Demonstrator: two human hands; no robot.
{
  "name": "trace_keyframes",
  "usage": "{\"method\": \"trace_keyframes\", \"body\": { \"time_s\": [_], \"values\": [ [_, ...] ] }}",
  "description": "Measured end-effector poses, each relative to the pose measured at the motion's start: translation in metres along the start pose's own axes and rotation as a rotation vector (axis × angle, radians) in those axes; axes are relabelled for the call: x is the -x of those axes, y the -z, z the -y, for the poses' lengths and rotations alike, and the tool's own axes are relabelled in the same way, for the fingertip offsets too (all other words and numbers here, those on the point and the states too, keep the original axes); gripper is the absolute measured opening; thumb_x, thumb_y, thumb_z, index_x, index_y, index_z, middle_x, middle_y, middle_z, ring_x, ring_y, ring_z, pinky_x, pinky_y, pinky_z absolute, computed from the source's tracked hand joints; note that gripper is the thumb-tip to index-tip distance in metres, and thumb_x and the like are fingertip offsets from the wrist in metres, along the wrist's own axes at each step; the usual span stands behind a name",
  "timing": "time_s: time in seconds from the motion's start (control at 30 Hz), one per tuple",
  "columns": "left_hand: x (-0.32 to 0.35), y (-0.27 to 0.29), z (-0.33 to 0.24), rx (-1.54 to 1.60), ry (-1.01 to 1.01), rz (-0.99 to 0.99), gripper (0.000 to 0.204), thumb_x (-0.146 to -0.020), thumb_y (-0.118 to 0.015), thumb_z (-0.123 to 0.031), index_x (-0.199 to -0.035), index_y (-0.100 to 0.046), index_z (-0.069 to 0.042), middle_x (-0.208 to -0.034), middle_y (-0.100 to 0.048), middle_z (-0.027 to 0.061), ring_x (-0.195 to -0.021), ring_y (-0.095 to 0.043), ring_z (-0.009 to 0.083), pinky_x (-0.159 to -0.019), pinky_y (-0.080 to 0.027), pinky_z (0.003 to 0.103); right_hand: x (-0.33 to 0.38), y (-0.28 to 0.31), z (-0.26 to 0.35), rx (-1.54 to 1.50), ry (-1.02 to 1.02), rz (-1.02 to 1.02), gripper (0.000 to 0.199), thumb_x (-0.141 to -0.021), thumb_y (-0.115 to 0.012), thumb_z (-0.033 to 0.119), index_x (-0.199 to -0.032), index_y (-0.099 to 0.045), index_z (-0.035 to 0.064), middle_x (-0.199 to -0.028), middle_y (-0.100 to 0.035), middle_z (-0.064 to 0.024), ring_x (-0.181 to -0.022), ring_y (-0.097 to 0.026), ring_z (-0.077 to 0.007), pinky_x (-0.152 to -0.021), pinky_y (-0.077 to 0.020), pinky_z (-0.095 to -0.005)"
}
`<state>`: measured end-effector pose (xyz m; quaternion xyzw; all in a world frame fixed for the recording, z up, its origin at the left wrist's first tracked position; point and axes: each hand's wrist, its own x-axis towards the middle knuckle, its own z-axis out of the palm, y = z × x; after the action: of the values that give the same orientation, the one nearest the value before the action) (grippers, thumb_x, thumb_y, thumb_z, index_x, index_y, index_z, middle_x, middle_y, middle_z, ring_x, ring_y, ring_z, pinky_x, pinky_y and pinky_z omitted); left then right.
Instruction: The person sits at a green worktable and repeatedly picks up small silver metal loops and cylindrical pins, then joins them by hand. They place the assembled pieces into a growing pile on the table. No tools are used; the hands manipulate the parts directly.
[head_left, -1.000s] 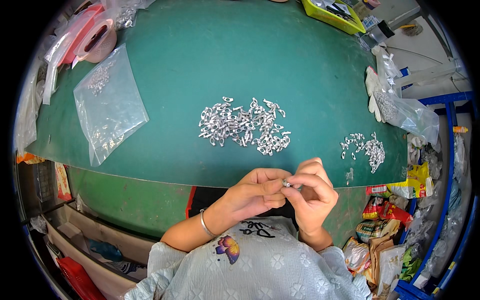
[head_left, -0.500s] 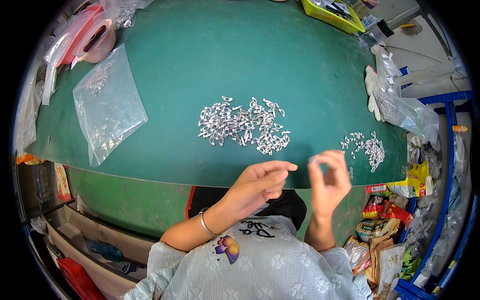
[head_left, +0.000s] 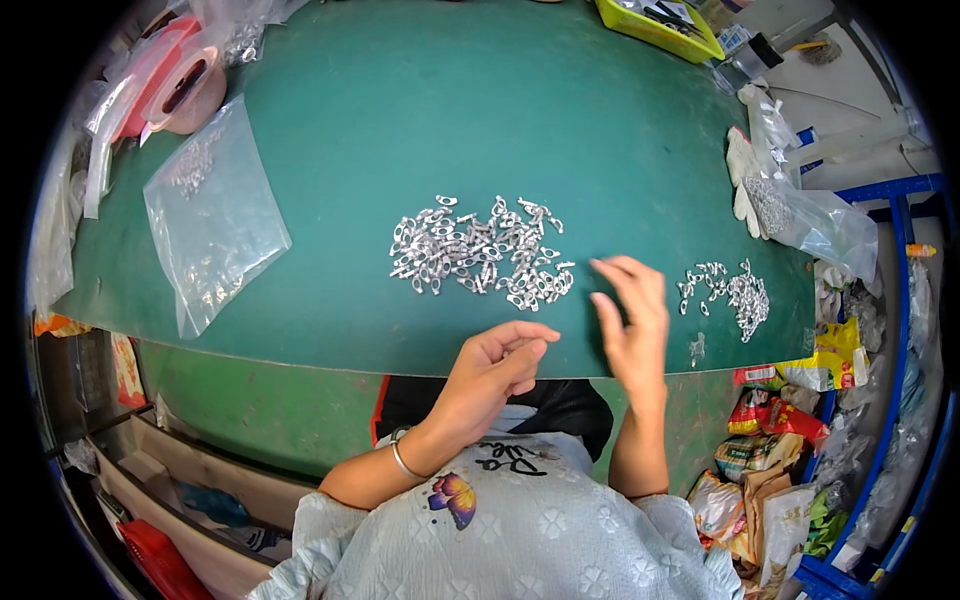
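A loose pile of small silver metal parts with oval holes (head_left: pixel 480 250) lies on the green tabletop (head_left: pixel 430 120), in front of my hands. My left hand (head_left: pixel 487 372) is closed at the table's near edge, thumb against its curled fingers; anything inside it is hidden. To its right, my right hand (head_left: pixel 634 318) is over the table, thumb and fingers apart, with nothing visible between them. Its fingertips are close to the right side of the pile without touching it. Farther right lies a smaller group of silver metal parts (head_left: pixel 745 298).
A clear plastic bag (head_left: pixel 225 240) with small parts inside lies at the left. Pink baskets (head_left: pixel 195 100) stand at the far left, a yellow-green tray (head_left: pixel 660 32) at the back right. A glove (head_left: pixel 742 175) and a filled bag (head_left: pixel 815 228) sit along the right edge.
My right hand has moved left and forward, toward the larger pile, and its pinched fingers have parted. My left hand has shifted slightly left and stays closed.
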<state>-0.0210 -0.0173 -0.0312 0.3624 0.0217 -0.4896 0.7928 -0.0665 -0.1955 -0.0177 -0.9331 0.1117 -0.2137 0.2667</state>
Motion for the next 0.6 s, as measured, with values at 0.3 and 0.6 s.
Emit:
{"method": "trace_keyframes", "body": {
  "time_s": [0.3,0.6],
  "values": [
    [0.003,0.0,-0.004,0.0,-0.026,-0.019,0.016,-0.089,-0.053,-0.011,-0.099,-0.056,0.001,-0.062,-0.035,-0.0063,-0.054,-0.028,0.0037,-0.05,-0.025,0.021,-0.005,-0.017,-0.006,-0.084,-0.03,0.063,0.025,-0.07,-0.063,-0.003,-0.093,-0.056,0.0007,-0.089,-0.053,-0.0109,-0.077,-0.051,-0.027,-0.069,-0.0416,-0.0345],
    [0.006,-0.006,-0.008,-0.015,-0.039,-0.021,0.016,-0.088,-0.054,-0.01,-0.1,-0.055,0.001,-0.064,-0.037,-0.0062,-0.055,-0.029,0.0036,-0.05,-0.026,0.02,-0.007,-0.011,0.002,-0.215,-0.113,-0.027,0.017,-0.071,-0.062,-0.008,-0.086,-0.059,-0.0013,-0.084,-0.054,-0.0112,-0.069,-0.054,-0.0214,-0.062,-0.0446,-0.0296]
  ]
}}
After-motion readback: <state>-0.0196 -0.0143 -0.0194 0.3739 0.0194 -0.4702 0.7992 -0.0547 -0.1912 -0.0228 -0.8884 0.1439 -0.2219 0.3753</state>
